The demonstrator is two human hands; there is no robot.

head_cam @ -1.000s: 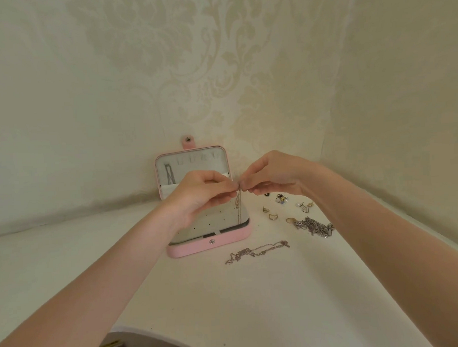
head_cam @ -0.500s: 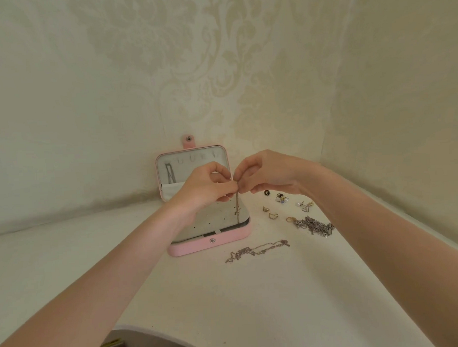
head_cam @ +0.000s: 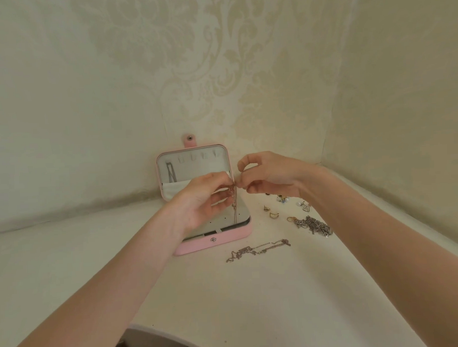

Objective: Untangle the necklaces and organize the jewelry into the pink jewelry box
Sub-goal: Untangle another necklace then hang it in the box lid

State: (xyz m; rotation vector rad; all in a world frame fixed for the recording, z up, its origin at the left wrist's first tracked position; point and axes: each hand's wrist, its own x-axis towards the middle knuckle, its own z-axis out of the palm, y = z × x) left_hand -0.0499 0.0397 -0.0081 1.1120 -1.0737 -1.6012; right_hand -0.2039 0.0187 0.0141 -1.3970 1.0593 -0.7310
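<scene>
The pink jewelry box (head_cam: 225, 240) stands open on the white table, its lid upright against the wall with one dark necklace (head_cam: 171, 172) hanging inside. Above the box, my left hand (head_cam: 205, 200) and my right hand (head_cam: 271, 172) meet, both pinching the top of a thin gold chain (head_cam: 235, 206) that hangs down toward the box tray. A silver chain (head_cam: 257, 249) lies in front of the box to the right. A tangled silver necklace heap (head_cam: 314, 226) lies farther right.
Small rings and earrings (head_cam: 273, 213) are scattered right of the box, partly hidden by my right wrist. Patterned walls close the corner behind and to the right. The table's curved front edge (head_cam: 177, 333) runs below my arms.
My hands stay together above the box on the gold chain. My right hand's fingers have spread and lifted slightly; my left hand has turned a little, palm more toward me.
</scene>
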